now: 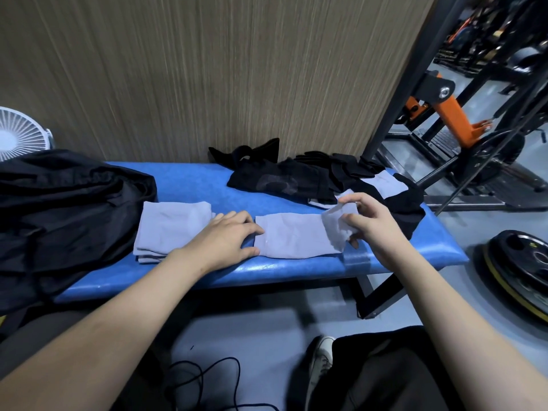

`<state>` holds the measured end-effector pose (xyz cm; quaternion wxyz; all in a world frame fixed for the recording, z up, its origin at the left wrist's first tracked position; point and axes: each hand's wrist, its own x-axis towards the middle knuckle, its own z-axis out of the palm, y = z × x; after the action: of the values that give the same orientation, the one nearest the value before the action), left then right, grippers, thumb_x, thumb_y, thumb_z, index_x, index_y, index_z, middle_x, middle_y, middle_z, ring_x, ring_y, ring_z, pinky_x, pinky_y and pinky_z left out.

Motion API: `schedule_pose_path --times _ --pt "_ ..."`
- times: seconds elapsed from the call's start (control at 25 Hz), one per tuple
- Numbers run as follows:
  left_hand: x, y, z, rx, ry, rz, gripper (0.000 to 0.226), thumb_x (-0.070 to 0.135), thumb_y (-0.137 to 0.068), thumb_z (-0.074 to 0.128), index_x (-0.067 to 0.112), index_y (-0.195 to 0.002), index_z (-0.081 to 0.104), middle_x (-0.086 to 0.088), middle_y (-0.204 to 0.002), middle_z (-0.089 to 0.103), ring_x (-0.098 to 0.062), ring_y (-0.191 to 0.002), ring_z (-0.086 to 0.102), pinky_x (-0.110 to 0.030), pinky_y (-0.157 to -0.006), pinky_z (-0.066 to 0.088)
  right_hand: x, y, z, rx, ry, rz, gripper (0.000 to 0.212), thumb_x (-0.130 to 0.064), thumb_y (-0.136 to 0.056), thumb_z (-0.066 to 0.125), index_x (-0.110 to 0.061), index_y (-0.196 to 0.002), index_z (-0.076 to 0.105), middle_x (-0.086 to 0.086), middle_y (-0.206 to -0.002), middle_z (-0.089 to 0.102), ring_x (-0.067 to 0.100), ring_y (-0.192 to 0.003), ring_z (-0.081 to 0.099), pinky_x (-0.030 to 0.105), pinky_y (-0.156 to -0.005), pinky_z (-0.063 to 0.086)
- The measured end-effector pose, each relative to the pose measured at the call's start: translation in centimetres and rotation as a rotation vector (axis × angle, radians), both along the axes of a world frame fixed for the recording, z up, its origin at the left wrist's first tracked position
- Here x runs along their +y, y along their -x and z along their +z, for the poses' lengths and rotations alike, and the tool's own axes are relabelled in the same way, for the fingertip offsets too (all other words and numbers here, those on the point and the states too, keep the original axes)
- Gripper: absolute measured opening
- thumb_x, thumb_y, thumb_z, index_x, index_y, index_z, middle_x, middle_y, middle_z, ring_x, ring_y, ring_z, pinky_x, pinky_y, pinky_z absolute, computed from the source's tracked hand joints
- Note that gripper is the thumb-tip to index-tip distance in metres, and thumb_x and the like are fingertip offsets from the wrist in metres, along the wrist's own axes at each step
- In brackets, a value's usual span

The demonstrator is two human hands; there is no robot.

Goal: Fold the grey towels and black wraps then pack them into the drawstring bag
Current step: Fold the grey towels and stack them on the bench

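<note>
At the far left a white fan (14, 133) stands against the wooden wall (207, 69), and the black drawstring bag (65, 203) lies slumped on the left end of the blue bench (189, 185). Just right of the bag sits a stack of folded grey towels (170, 228). The left hand (226, 238) rests flat beside that stack, fingers straight and lightly spread, fingertips pressing the left edge of another grey towel (292, 240) lying lengthwise on the bench. The right hand (369, 222) pinches that towel's right end — lifted off the pad and curled over. Behind, black wraps (278, 180) lie heaped, another grey towel (385, 183) among them. Weight plates (522, 268) lie on the floor at right.
</note>
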<state>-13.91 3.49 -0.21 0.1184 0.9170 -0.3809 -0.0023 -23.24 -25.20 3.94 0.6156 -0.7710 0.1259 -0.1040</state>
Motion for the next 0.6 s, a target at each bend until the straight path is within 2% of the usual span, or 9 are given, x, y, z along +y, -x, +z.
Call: schedule_pose_path --times 0.16,0.36,0.6 --pt "0.1 -0.1 -0.3 0.024 0.024 -0.003 0.049 0.051 -0.091 0.060 0.035 -0.136 0.052 0.011 -0.125 0.048 -0.014 -0.116 0.046 -0.028 -0.087 0.026 3.3 -1.4 -0.2 0.027 0.057 0.145 0.036 0.007 -0.089 0.054 -0.020 -0.112 0.065 0.011 -0.097 0.053 0.029 -0.060 0.053 0.033 -0.046 0.043" --pt "0.2 -0.3 -0.6 0.024 0.015 -0.003 0.051 0.054 -0.091 0.058 0.034 -0.137 0.051 0.011 -0.127 0.047 -0.014 -0.117 0.047 -0.029 -0.087 0.026 7.1 -3.1 -0.4 0.129 0.162 0.250 0.042 0.004 -0.088 0.055 -0.030 -0.114 0.060 0.002 -0.092 0.051 0.027 -0.049 0.056 0.035 -0.048 0.048" --pt "0.3 -0.4 -0.6 0.022 0.007 -0.002 0.056 0.055 -0.091 0.057 0.031 -0.141 0.048 0.011 -0.129 0.048 -0.014 -0.118 0.046 -0.031 -0.092 0.029 9.5 -4.1 -1.2 0.197 0.253 0.318 0.044 -0.004 -0.090 0.063 -0.032 -0.123 0.054 0.012 -0.086 0.056 0.028 -0.053 0.058 0.039 -0.054 0.054"
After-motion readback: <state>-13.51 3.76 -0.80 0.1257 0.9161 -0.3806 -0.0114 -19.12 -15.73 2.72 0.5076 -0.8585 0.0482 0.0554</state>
